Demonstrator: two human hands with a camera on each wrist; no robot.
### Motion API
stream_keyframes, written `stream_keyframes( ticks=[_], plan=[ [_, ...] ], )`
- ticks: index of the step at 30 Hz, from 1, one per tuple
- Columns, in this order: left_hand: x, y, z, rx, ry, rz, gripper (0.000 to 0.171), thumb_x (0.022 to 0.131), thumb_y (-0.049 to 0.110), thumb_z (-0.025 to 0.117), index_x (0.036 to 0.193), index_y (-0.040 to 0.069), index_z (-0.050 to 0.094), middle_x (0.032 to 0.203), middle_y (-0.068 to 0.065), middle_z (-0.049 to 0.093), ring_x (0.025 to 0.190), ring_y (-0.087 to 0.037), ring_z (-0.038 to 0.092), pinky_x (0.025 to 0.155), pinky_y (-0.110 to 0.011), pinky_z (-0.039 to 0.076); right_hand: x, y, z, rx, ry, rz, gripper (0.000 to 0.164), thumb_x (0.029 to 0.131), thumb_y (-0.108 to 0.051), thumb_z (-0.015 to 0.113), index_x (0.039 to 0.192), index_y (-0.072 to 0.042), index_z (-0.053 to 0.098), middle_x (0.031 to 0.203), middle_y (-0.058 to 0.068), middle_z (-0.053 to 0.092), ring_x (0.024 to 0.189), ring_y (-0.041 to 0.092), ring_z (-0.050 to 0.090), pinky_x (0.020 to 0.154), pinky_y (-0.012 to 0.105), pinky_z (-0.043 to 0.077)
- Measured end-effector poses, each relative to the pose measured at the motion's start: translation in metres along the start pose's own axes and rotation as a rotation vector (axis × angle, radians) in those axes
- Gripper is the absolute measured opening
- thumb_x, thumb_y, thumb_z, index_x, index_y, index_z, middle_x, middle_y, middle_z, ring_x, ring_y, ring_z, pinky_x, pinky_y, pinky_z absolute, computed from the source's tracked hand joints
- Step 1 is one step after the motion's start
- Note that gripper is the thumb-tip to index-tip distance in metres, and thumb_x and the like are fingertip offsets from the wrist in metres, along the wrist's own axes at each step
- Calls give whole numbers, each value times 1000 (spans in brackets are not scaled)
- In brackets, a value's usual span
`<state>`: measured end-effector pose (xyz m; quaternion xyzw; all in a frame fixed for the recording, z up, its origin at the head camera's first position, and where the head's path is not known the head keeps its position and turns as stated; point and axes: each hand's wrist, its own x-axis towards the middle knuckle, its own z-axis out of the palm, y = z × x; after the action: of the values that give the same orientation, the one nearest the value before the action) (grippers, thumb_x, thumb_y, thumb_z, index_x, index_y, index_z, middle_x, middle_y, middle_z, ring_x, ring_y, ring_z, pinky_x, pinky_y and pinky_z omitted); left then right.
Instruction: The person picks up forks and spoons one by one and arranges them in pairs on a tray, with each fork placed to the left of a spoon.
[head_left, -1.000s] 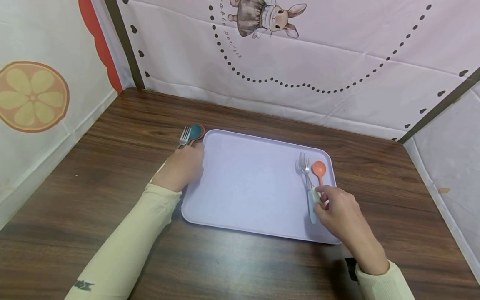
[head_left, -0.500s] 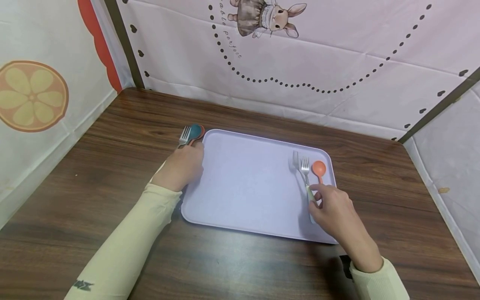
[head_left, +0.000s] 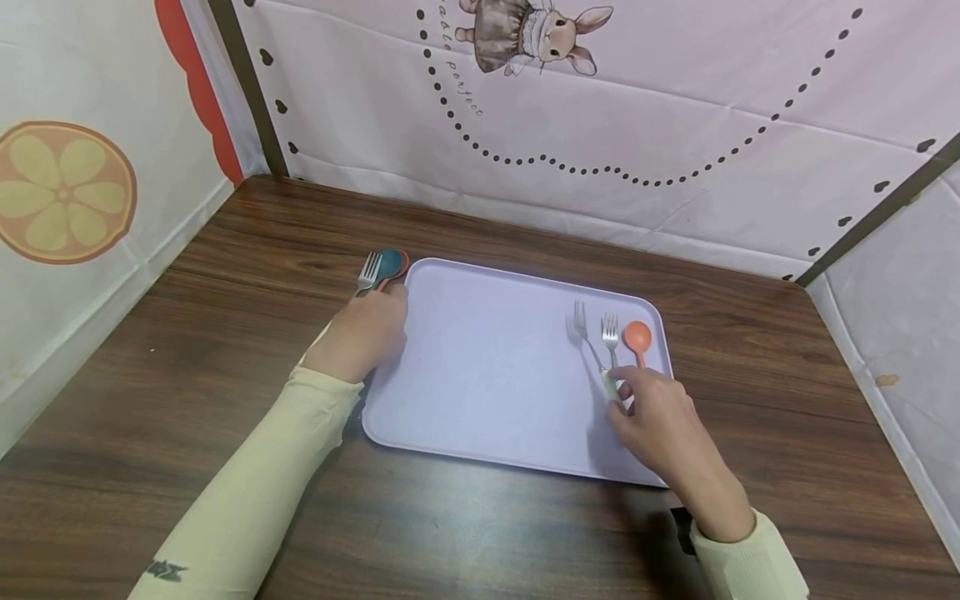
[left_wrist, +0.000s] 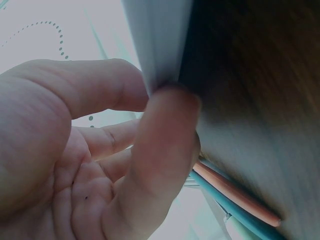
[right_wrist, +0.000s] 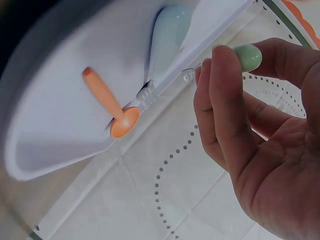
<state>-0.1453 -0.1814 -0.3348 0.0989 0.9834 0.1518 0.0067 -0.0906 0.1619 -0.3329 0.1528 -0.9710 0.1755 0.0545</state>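
Observation:
My right hand (head_left: 660, 421) pinches a fork (head_left: 608, 385) by its pale green handle, tines pointing away over the lilac tray (head_left: 487, 375). Beside it a second fork (head_left: 611, 327) lies on the tray; its light blue handle shows in the right wrist view, while my hand covers it in the head view. Along the tray's right side lies an orange spoon (head_left: 638, 336). At the tray's left edge is my left hand (head_left: 363, 333). The left wrist view shows its thumb and finger pinching the tray rim (left_wrist: 159, 45).
Left of the tray, a fork (head_left: 369, 271), a teal spoon (head_left: 390, 262) and an orange spoon (head_left: 406, 263) lie together on the wooden table (head_left: 480, 533), partly hidden behind the left hand. A printed cloth (head_left: 600, 125) stands behind the table.
My right hand has moved left with the green-handled fork, whose tines have swung away from the blue-handled fork. The left hand has stayed at the tray's edge.

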Motion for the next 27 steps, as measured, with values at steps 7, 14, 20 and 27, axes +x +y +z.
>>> stream_keyframes(
  ticks=[7,14,20,27],
  plan=[
    [0,0,0,4,4,0,10,80,1,50,90,-3,47,72,-17,52,61,-31,52,58,-49,48,2,-5,3,-2,6,-24,28,72,-3,60,99,-1,65,69,1,56,54,10,46,47,31,42],
    [1,-1,1,-1,4,3,8,81,0,47,89,-2,46,71,-16,52,60,-30,51,57,-48,48,4,-9,6,-4,2,-35,27,72,-3,61,99,0,65,68,2,56,54,12,45,47,30,42],
    [1,-1,1,4,11,9,8,81,0,47,89,-3,46,71,-17,52,60,-31,51,57,-49,48,5,-14,7,-1,-12,-30,28,72,-4,62,99,0,65,70,5,57,56,13,46,47,30,42],
    [0,0,0,1,-13,1,9,83,-1,46,91,-4,46,70,-15,51,58,-28,50,53,-44,47,5,-17,9,28,-37,-20,29,73,-3,61,101,0,65,73,6,59,57,12,48,47,29,44]
  ],
)
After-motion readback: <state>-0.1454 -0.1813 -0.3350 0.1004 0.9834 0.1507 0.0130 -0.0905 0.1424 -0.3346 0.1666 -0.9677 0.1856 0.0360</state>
